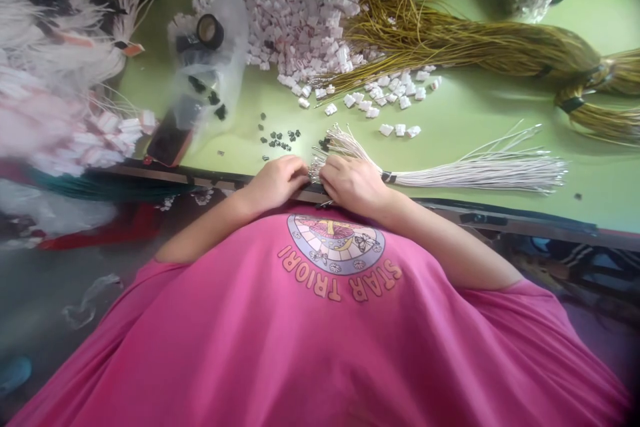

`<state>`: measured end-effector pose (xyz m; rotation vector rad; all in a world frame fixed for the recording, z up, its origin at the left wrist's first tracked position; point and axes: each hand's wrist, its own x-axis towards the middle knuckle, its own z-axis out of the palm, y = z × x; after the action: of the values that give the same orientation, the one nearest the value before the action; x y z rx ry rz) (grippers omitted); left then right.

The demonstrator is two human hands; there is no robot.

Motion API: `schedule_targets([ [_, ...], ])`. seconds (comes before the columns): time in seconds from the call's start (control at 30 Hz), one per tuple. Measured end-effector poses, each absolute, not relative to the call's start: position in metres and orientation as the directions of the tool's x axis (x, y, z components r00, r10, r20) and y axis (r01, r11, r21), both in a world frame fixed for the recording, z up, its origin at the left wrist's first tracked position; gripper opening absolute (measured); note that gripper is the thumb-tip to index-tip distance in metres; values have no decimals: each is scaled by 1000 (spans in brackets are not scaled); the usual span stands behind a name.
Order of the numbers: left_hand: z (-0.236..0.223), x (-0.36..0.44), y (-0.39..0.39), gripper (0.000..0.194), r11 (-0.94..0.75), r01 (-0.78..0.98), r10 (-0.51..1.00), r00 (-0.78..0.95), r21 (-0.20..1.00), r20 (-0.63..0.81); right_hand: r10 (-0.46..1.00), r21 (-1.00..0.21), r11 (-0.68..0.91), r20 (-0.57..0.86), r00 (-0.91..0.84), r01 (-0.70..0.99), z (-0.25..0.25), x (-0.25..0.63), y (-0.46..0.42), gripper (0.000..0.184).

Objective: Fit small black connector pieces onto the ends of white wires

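My left hand (277, 181) is at the table's front edge, its fingers drawn together in a pinch; what they hold is too small to make out. Close beside it, my right hand (353, 181) lies over the left end of a bundle of white wires (465, 175), fingers curled down. Whatever is in the right fingers is hidden beneath them. Black tape (388, 177) binds the bundle, and its metal-tipped ends fan out on both sides of the hand. Several small black pieces (281, 140) are scattered just beyond my left hand.
Behind the hands lies a heap of white plastic connectors (300, 27), with loose ones nearer. Tied yellow wires (480, 43) stretch to the right. A clear plastic bag (233, 33) and a tape roll (210, 31) are at left, near more white-wire bundles (65, 47).
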<state>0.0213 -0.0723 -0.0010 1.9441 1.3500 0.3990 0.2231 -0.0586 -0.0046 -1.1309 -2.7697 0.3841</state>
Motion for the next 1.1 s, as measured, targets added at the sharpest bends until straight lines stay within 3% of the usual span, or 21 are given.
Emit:
schedule_targets([
  [0.17, 4, 20, -73, 13, 234, 355, 885, 308, 905, -349, 744, -458, 619, 80, -664, 638, -3, 232, -63, 26],
  [0.27, 1, 24, -74, 17, 391, 111, 862, 304, 914, -406, 779, -564, 574, 153, -608, 593, -7, 235, -66, 21],
  [0.37, -3, 28, -75, 25, 486, 19, 819, 338, 874, -463, 791, -610, 569, 222, -570, 552, -10, 236, -68, 20],
  [0.67, 1, 34, -77, 27, 522, -30, 809, 334, 852, -484, 805, -634, 555, 246, -540, 538, -15, 236, -68, 22],
  [1.1, 6, 40, -76, 28, 521, 36, 794, 347, 853, -500, 805, -608, 566, 262, -533, 556, -15, 235, -67, 26],
])
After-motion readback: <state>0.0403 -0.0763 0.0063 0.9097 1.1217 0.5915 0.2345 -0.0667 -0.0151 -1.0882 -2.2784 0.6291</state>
